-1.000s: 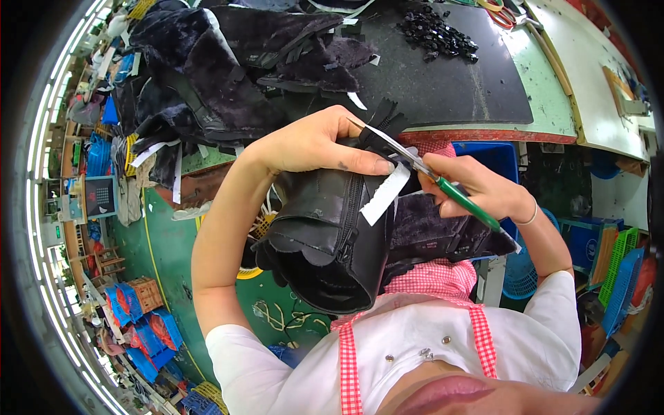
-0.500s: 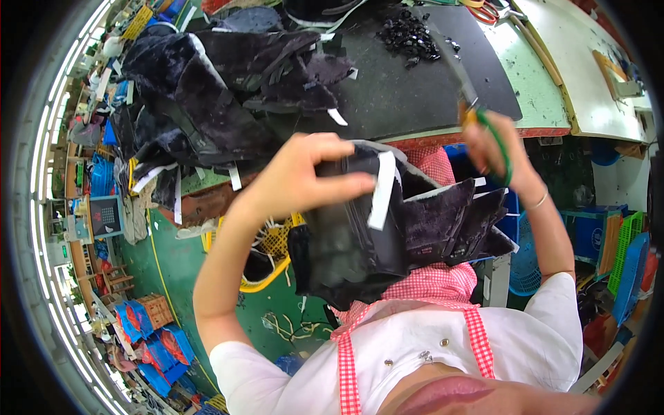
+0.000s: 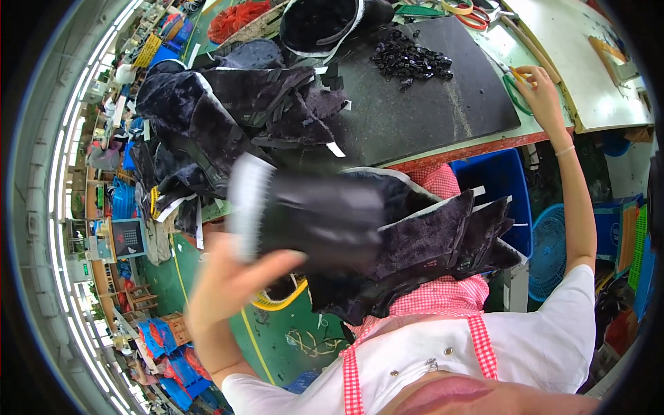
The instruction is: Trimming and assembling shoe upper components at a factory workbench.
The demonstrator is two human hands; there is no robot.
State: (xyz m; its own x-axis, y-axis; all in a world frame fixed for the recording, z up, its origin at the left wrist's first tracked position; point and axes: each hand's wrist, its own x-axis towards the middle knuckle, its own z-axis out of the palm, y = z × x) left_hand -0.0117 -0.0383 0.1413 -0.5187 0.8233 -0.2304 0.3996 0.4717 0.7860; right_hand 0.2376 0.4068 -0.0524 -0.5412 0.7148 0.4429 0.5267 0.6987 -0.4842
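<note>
My left hand (image 3: 228,283) grips a black boot shaft (image 3: 325,214) with a white fuzzy edge, thumb on its near side. Hand and piece are smeared by motion. Beneath it, over my lap, lie several overlapping dark pieces with plush lining (image 3: 422,232) and white tabs. Out at the table's right side, my right hand (image 3: 539,93) has its fingers closed on the scissors (image 3: 519,93), which have one green and one yellow handle. Their blades lie low over the pale tabletop, pointing up and left.
A dark mat (image 3: 429,104) covers much of the table, with a heap of small shiny black pieces (image 3: 411,59) on it. More fur-lined pieces (image 3: 200,117) are piled at left. Red-handled scissors (image 3: 476,19) lie at the back. A blue bin (image 3: 515,166) stands below the table's edge.
My right hand has carried the scissors outward to the right, down to the tabletop. My left hand has moved down and left, and the boot shaft's white edge has swung left.
</note>
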